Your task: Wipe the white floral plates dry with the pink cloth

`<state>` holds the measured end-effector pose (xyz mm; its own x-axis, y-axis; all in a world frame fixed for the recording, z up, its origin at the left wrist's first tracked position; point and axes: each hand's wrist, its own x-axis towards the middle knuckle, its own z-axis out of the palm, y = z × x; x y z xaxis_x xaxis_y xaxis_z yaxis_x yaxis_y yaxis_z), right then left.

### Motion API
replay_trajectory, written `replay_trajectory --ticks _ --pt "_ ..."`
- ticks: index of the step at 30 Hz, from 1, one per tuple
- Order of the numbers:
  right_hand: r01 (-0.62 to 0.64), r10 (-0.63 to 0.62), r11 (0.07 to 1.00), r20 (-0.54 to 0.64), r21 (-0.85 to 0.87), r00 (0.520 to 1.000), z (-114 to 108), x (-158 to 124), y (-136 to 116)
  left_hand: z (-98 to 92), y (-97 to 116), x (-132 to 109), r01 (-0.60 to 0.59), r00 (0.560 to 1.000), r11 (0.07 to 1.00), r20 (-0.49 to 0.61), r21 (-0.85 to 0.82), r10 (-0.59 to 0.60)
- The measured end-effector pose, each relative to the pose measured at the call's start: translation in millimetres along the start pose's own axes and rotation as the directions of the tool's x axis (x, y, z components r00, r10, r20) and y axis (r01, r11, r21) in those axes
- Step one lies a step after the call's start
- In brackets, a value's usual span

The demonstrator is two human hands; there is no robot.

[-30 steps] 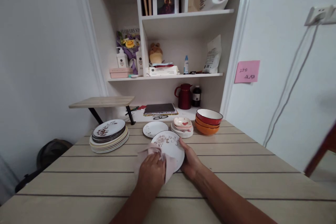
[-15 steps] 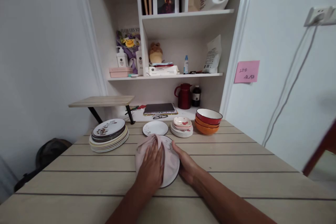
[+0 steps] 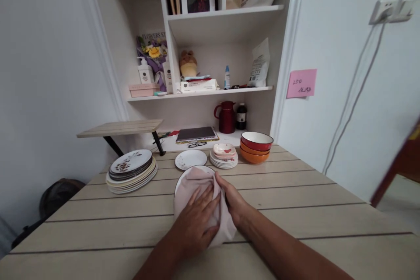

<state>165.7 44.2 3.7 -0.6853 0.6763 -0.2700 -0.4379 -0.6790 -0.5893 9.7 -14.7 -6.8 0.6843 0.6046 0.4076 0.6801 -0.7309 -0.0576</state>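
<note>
A pale pink cloth [image 3: 200, 201] is spread over a white plate [image 3: 183, 180] that lies flat on the slatted wooden worktop [image 3: 295, 201], close to the near edge. The left hand [image 3: 197, 223] is pressed palm-down on the cloth with its fingers spread, so the cloth is kept flat against the plate's face. The right hand [image 3: 234, 203] is set against the plate's right side, its fingers curled at the rim under the cloth's edge, which appears to steady the plate against sliding; whether it actually clamps the rim cannot be told, since the cloth hides the contact. Only a thin arc of the plate shows at the far left.

Behind the plate, just beyond it, a small white plate [image 3: 190, 159] lies alone. To its right a stack of small saucers [image 3: 224, 157] is topped by a pink dish with a red mark, and next to that 3 nested bowls [image 3: 256, 146], red over orange, are stacked. To the left, well apart from the hands, a tall stack of dinner plates [image 3: 131, 170] carries a floral plate on top. Nothing lies between the hands and these stacks.

Against the wall, a red jug [image 3: 226, 117] and a dark bottle [image 3: 241, 116] stand beside a closed tablet [image 3: 196, 133], with shelves [image 3: 210, 92] above them.
</note>
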Motion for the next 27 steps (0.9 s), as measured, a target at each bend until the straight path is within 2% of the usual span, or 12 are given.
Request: replay_trajectory --ticks 2,4,6,9,12,15,21,27 --pt "0.079 -0.078 0.996 -0.034 0.039 0.996 -5.6 0.9 -8.4 -0.6 1.8 1.0 -0.012 0.999 1.000 0.040 -0.017 0.012" --pt "0.223 -0.215 0.972 -0.109 0.073 0.971 -11.3 1.2 -19.0 3.8 -0.5 1.8 0.020 0.999 1.000 0.035 0.014 -0.021" --pt "0.345 -0.327 0.936 -0.189 0.073 0.926 -15.6 0.5 -28.9 11.0 -6.6 2.6 0.080 0.997 0.993 -0.019 0.085 -0.078" --pt "0.400 -0.384 0.915 -0.199 0.046 0.902 -16.5 -2.1 -36.3 18.5 -18.0 3.4 0.140 0.984 0.972 -0.134 0.187 -0.116" --pt "0.353 -0.346 0.935 -0.140 0.026 0.928 -11.1 -4.5 -31.6 17.5 -26.6 1.9 0.184 0.964 0.955 -0.235 0.232 -0.128" --pt "0.261 -0.260 0.965 -0.124 -0.005 0.958 -3.7 -4.7 -19.1 15.7 -32.4 -2.2 0.251 0.943 0.938 -0.278 0.240 -0.181" --pt "0.192 -0.206 0.975 -0.131 -0.116 0.970 4.9 -2.6 0.3 23.6 -38.8 -8.6 0.247 0.952 0.948 -0.235 0.201 -0.198" --pt "0.194 -0.210 0.962 -0.070 -0.191 0.975 11.5 -8.3 4.0 18.1 -25.0 -4.5 0.150 0.978 0.980 -0.167 0.132 -0.127"
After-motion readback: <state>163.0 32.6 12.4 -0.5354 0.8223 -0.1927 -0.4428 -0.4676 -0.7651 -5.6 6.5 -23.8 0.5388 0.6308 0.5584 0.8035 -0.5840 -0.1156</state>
